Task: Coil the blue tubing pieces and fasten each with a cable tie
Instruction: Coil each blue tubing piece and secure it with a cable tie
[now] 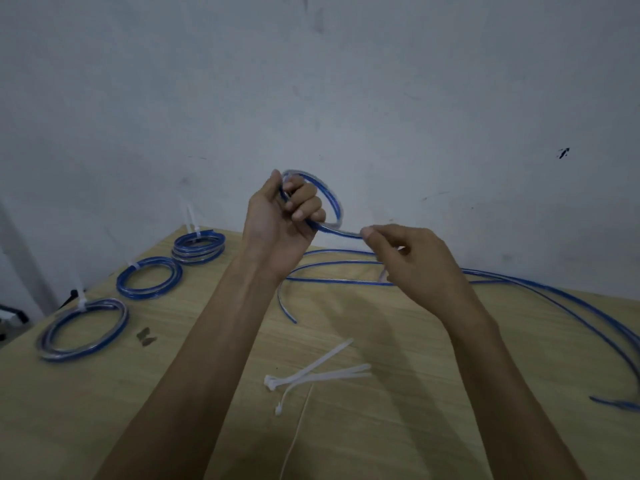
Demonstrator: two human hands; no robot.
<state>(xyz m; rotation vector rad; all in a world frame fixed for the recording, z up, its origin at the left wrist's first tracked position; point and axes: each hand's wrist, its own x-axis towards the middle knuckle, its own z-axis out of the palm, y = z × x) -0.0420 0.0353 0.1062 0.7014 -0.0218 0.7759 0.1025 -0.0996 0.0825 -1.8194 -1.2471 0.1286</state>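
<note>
You face a scuffed pale wall above a light wooden table.

The wall (381, 81) fills the upper half of your frame, grey-white under dim, even light, with faint smudges and a small black mark (563, 153) at the right. The table (398, 427) spreads across the lower half, its pale wood grain running towards you; a dark stain (147, 336) sits at lower left. Past its left edge you see a dark, blurred object (12, 315) that you cannot identify.

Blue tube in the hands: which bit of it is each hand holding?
The left hand grips the blue tubing at the start of its first loop, fingers curled round it. The right hand pinches the same tubing just past the loop.
</note>
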